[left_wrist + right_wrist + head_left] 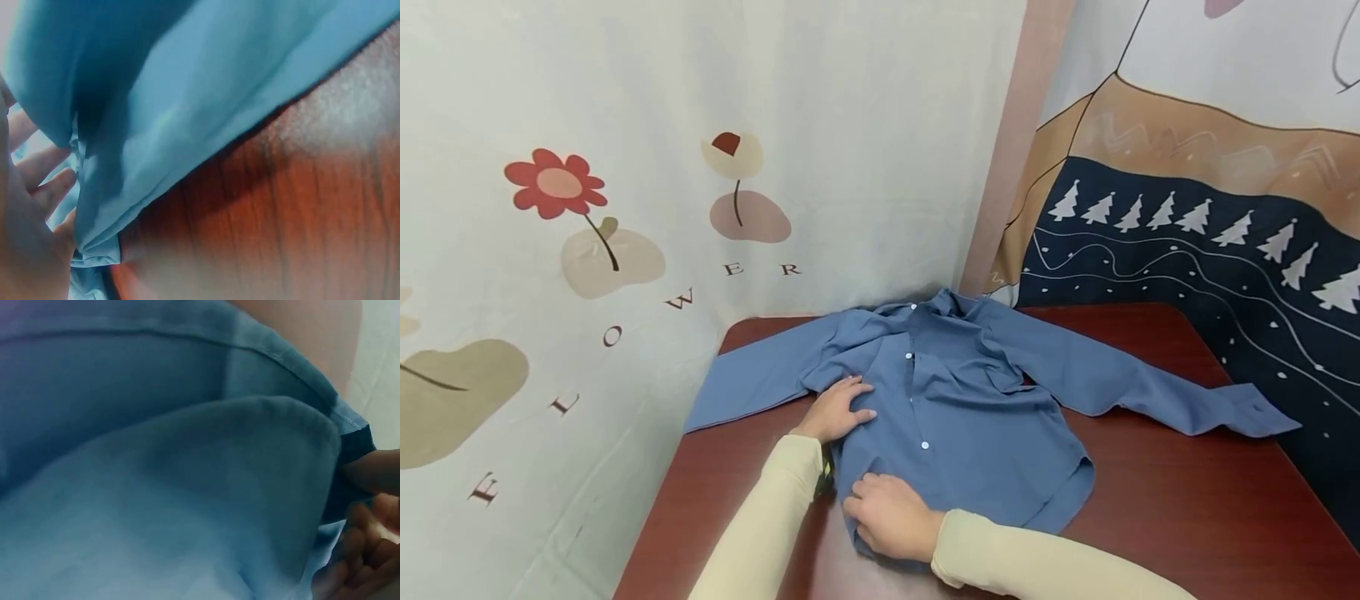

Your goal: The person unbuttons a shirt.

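A blue button-up shirt [970,417] lies front up with its sleeves spread to both sides, white buttons down the middle. My left hand [835,411] rests at its left side, thumb and index finger apart over the cloth. In the left wrist view, fingertips of my left hand [44,181] touch a fold of the shirt [187,106]. At the lower left hem, my right hand [891,515] has its fingers curled. The right wrist view shows the right hand [369,531] pinching the hem corner, with a layered shirt edge [250,444] beside it.
The shirt is on a reddish-brown wooden table [1157,492]. The left sleeve [752,371] reaches the table's left edge, and the right cuff [1255,410] overlaps the right edge. Behind stand a white curtain [865,150] with printed flowers and a dark tree-patterned cloth [1150,258].
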`<action>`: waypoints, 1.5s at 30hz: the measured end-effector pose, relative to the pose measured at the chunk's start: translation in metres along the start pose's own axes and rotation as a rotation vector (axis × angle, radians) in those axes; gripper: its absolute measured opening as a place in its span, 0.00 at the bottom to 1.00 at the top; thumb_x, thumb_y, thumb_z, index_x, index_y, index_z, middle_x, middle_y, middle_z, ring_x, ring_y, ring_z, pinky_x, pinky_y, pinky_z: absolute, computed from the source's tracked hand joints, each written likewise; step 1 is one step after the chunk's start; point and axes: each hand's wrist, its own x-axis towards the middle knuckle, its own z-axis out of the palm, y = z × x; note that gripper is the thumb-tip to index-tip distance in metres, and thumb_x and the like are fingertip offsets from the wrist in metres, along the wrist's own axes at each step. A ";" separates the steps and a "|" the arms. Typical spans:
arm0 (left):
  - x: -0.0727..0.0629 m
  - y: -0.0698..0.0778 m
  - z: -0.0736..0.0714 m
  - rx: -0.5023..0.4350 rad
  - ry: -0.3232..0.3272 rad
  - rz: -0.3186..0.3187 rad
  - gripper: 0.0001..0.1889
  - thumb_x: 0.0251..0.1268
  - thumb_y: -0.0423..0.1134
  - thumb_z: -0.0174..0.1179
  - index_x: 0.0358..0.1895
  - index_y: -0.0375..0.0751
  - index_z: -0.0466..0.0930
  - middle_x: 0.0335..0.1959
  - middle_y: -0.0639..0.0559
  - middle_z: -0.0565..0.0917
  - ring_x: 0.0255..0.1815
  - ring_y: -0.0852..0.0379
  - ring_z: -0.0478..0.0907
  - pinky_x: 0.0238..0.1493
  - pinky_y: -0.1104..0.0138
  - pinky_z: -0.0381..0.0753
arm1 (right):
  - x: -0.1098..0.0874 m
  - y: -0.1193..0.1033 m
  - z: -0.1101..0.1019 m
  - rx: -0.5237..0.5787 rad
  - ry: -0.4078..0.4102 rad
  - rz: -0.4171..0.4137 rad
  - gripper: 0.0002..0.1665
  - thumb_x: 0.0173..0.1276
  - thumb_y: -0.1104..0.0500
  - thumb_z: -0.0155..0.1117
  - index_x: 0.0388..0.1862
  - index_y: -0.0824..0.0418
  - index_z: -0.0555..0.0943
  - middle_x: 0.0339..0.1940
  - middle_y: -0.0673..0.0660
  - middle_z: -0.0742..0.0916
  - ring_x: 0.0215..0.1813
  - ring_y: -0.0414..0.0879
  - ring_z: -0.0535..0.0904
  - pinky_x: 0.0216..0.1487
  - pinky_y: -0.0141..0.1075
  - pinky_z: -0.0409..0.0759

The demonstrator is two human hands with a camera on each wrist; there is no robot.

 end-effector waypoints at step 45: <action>-0.029 -0.031 0.002 0.138 -0.031 0.088 0.47 0.50 0.64 0.68 0.73 0.50 0.64 0.75 0.42 0.59 0.75 0.39 0.50 0.69 0.42 0.51 | -0.097 0.102 -0.027 0.256 -0.250 0.326 0.44 0.68 0.37 0.58 0.77 0.52 0.60 0.77 0.58 0.61 0.76 0.61 0.51 0.71 0.57 0.52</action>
